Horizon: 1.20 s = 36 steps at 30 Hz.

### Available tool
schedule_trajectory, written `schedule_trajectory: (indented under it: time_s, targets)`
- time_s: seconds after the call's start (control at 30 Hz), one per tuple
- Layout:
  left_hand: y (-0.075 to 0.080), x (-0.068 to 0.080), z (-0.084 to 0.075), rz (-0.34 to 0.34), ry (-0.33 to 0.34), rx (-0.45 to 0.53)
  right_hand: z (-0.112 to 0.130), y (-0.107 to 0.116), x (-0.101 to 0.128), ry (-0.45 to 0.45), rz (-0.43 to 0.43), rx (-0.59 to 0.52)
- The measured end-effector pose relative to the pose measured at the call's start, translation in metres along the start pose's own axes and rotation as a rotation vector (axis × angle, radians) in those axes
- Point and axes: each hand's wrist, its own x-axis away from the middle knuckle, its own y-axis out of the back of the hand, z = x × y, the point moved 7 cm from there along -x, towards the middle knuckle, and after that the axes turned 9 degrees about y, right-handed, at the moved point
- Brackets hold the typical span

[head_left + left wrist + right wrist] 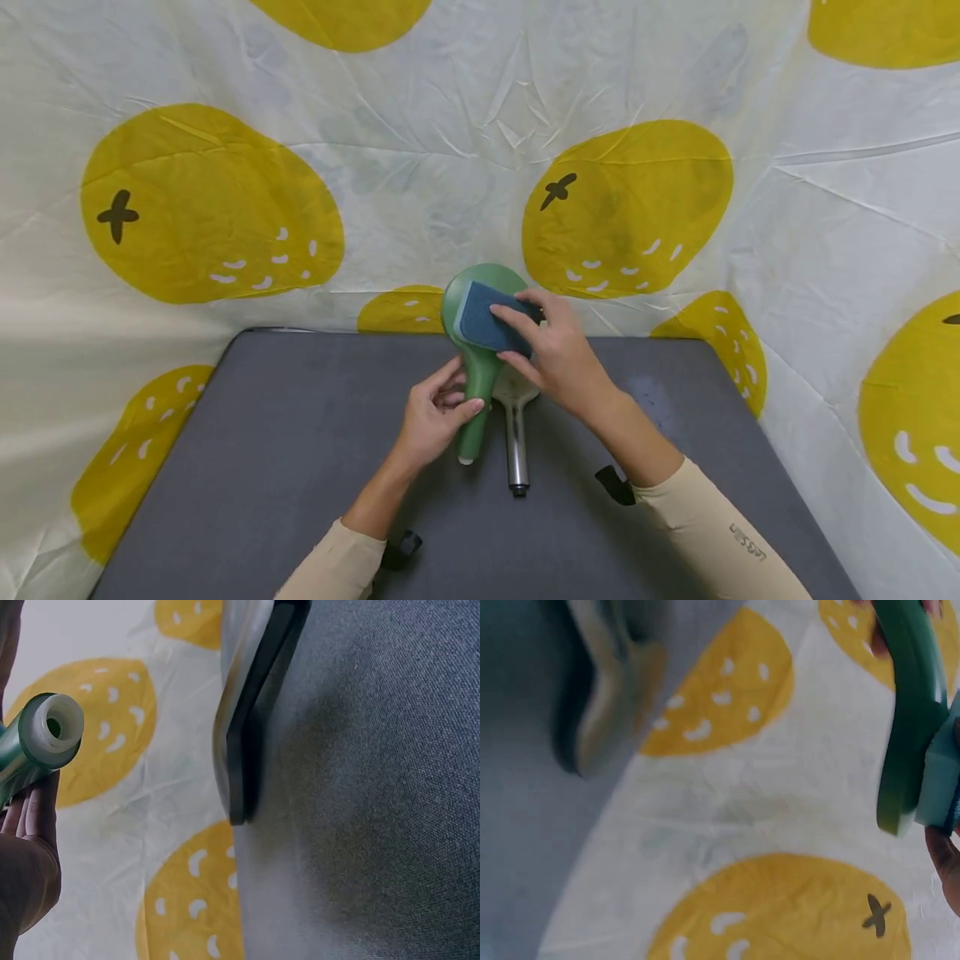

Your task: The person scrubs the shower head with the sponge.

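The left hand (435, 412) grips the handle of the green shower head (480, 333); the right hand (558, 354) presses a blue sponge (483, 321) on its face, fingers curled round the sponge.

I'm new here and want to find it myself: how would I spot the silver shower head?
Start at the grey table before the lemon-print cloth. The silver shower head lies flat mid-table, beneath the right hand. Unlike the green shower head beside it, it is chrome and unheld.
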Motion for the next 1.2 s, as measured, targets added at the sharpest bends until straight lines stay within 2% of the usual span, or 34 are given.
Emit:
schedule_trajectory:
  time_s: [0.27, 0.47, 0.63, 0.9, 1.07, 1.2]
  targets:
    - [0.008, -0.001, -0.003, -0.029, -0.072, 0.060, 0.034, -0.021, 0.027, 0.082, -0.016, 0.024]
    - [0.009, 0.000, -0.005, -0.027, -0.085, 0.094, 0.036, -0.025, 0.029, 0.078, -0.028, 0.034]
    - [0.009, 0.001, -0.003, 0.000, -0.049, 0.127, 0.013, -0.020, 0.019, -0.022, -0.053, -0.009]
    - [0.007, 0.001, -0.002, 0.022, -0.007, 0.123, -0.046, -0.011, 0.000, -0.263, -0.002, -0.205]
    - [0.007, 0.002, -0.003, 0.025, -0.030, 0.127, -0.070, -0.011, -0.006, -0.341, -0.001, -0.292]
    - [0.008, 0.002, -0.002, 0.016, -0.031, 0.121, -0.073, -0.011, -0.005, -0.357, -0.020, -0.294]
